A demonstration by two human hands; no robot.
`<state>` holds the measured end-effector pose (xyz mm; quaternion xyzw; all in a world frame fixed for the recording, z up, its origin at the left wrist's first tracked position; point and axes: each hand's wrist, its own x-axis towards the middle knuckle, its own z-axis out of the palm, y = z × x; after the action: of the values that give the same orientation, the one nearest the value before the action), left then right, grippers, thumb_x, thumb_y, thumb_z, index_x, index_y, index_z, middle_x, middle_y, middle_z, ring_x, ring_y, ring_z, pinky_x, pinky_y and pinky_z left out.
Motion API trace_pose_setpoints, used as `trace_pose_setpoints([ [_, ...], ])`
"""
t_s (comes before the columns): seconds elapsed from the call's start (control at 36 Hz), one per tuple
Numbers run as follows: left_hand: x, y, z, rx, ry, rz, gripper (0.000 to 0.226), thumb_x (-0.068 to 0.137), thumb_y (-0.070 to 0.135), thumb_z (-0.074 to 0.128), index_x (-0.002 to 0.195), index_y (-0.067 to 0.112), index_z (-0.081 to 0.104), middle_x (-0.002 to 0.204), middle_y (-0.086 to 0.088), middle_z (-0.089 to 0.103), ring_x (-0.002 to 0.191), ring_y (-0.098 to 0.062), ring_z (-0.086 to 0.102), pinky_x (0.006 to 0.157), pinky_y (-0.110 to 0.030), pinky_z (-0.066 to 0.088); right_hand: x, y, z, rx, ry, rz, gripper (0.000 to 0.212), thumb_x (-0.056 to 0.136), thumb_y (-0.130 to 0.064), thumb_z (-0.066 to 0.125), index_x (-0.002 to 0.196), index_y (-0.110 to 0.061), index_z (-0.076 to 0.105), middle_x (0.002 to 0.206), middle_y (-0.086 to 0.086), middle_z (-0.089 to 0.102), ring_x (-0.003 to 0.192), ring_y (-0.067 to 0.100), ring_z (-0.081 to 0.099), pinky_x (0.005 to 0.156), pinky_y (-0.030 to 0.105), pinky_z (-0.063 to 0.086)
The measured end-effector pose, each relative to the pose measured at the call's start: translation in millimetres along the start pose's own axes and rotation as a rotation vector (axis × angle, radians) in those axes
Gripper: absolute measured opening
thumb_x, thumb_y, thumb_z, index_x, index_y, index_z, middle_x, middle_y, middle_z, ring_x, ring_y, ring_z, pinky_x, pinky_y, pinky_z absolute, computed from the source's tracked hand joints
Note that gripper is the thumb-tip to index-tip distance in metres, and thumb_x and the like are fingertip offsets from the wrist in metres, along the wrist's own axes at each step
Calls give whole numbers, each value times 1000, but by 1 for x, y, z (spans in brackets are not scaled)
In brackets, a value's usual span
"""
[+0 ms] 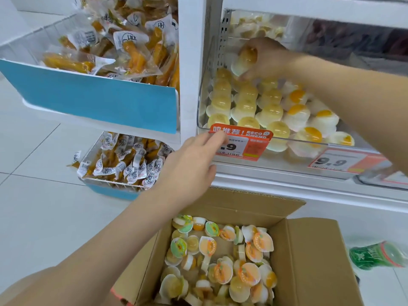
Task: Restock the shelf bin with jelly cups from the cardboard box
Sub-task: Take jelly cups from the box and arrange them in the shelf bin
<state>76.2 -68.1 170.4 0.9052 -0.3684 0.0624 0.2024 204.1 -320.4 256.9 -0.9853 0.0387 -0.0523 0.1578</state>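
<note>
One jelly cup [245,59] sits pinched in the right hand [263,59] over the shelf bin [304,142]. Left hand [192,166] hangs spread near the price tag [240,145], above the cardboard box [309,257].

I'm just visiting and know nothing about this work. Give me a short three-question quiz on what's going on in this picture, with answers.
1. True or false: the right hand grips a jelly cup over the clear shelf bin.
2. Where does the left hand rest?
A. inside the cardboard box
B. at the bin's front edge by the red price tag
C. on the green bottle
3. Fill in: the spare cups lie in the ______ on the floor.

Key: 1 true; 2 B; 3 cardboard box.
</note>
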Motion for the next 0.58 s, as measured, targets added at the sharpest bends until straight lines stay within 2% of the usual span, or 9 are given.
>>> trace_pose_setpoints([
  [0.11, 2, 1, 1, -6, 7, -7, 50, 83, 7, 55, 115, 34, 27, 121, 8, 48, 107, -18, 49, 63, -37, 53, 9, 1, 4, -18, -37, -6, 77, 70, -37, 79, 137, -22, 43, 134, 3, 48, 119, 24, 48, 86, 27, 38],
  [0.22, 3, 4, 3, 10, 10, -34, 51, 82, -1, 50, 117, 30, 31, 118, 5, 48, 104, -19, 48, 56, -32, 44, 15, 1, 7, -36, -68, -15, 78, 71, -36, 79, 138, -22, 41, 137, 3, 46, 121, 24, 46, 88, 28, 38],
  [0.33, 3, 4, 3, 6, 4, -39, 54, 80, -5, 49, 119, 28, 32, 117, 4, 47, 102, -20, 47, 55, -30, 37, 18, 0, 7, -67, -107, 8, 83, 69, -40, 80, 139, -22, 38, 139, 4, 44, 123, 25, 46, 95, 34, 42],
  [0.58, 2, 4, 2, 3, 5, -33, 63, 74, -11, 52, 117, 30, 29, 119, 5, 46, 105, -19, 45, 53, -30, 39, 20, 5, 20, -64, -94, -2, 85, 71, -37, 80, 141, -21, 36, 142, 6, 42, 126, 27, 43, 97, 34, 39],
])
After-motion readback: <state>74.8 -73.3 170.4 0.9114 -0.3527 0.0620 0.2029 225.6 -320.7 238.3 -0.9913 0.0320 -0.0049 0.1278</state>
